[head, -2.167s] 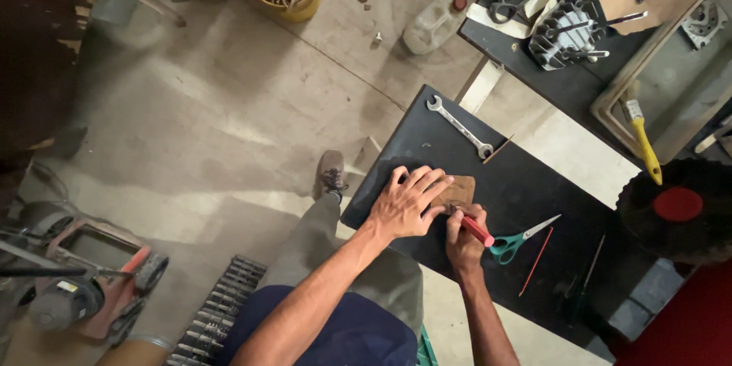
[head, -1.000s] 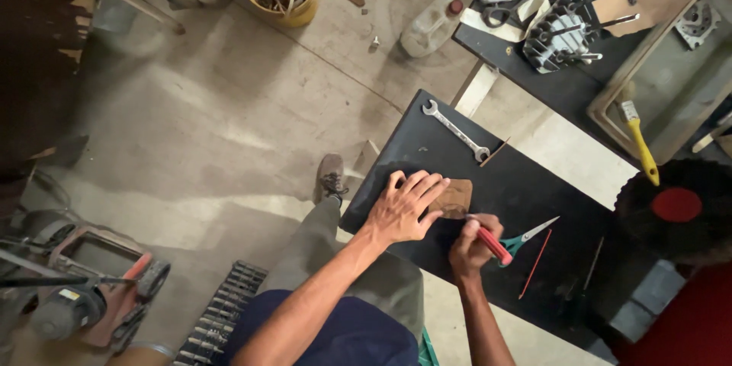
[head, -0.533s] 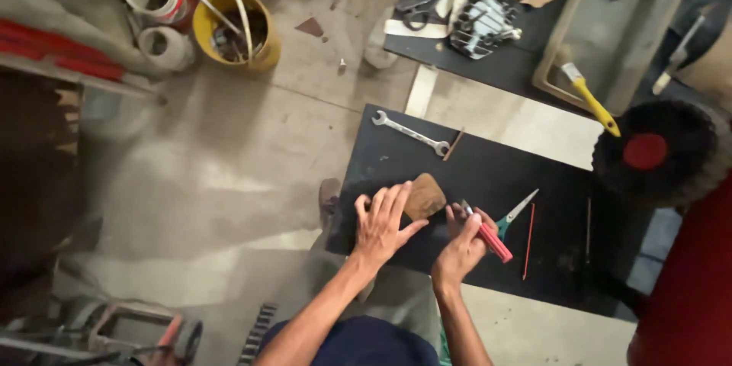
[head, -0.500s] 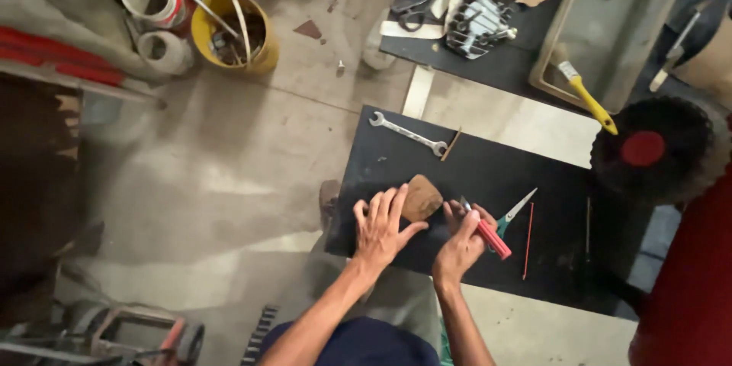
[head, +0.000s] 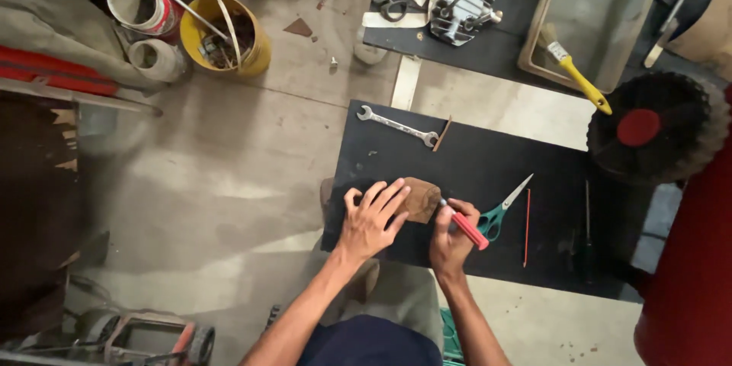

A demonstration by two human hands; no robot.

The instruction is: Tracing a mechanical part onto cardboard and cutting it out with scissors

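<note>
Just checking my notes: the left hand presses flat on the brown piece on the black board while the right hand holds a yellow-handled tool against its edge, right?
Not quite. In the head view the tool in the right hand has a red handle, not yellow. The rest stands: the left hand presses flat on the brown piece on the black board.

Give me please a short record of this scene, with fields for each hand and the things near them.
left hand: pressed flat on brown flat piece
right hand: grips red-handled tool, tip at the piece's edge
surface: black board
near right hand: green-handled scissors, thin red stick
farther up the board: wrench
</note>
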